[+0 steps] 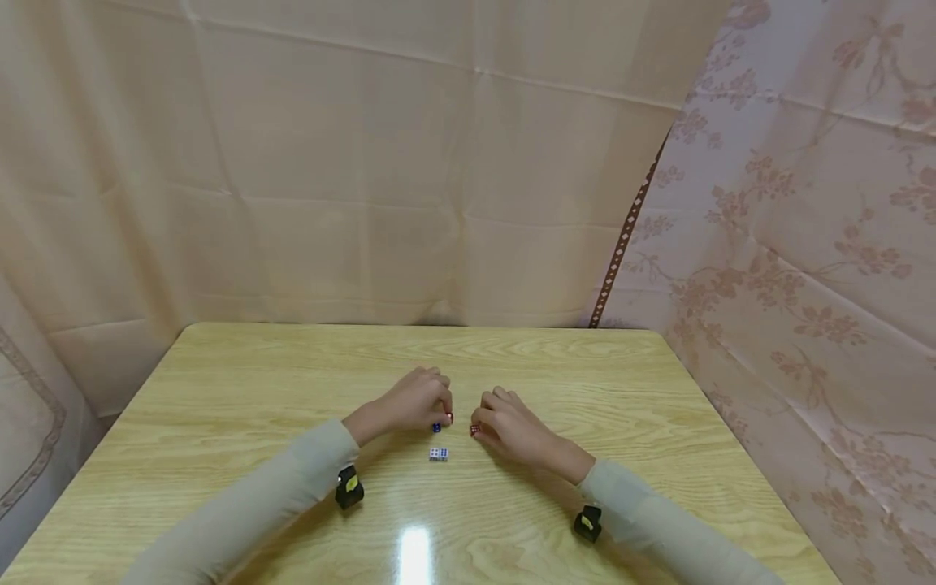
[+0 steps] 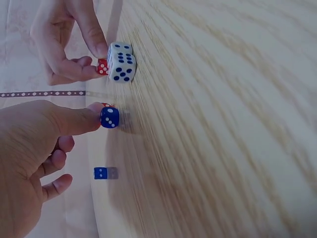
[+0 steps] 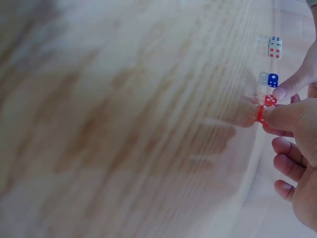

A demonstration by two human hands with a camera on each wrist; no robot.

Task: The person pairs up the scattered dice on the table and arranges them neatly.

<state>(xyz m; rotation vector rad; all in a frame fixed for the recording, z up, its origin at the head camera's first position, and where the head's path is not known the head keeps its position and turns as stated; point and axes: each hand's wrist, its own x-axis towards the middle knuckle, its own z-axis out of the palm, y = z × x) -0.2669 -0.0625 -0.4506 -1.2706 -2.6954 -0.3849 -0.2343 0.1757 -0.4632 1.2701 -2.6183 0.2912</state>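
Note:
My left hand [image 1: 415, 400] pinches a red die [image 3: 270, 100] between thumb and fingers. Just in front of that thumb stands a blue die [image 1: 436, 427]; whether they touch I cannot tell. Another red die [image 1: 474, 430] is gripped by my right hand [image 1: 517, 429], a short gap to the right. Nearer the camera, two white dice [image 1: 439, 454] sit side by side, with blue and red pips. The left wrist view also has a second blue die [image 2: 100, 173] past the left hand, which hides it from the head view.
All this happens on a light wood-grain table [image 1: 292, 357]. Beige cloth [image 1: 329, 179] hangs behind its far edge, and a floral curtain [image 1: 804, 284] runs along the right. A bright reflection lies on the near part of the tabletop.

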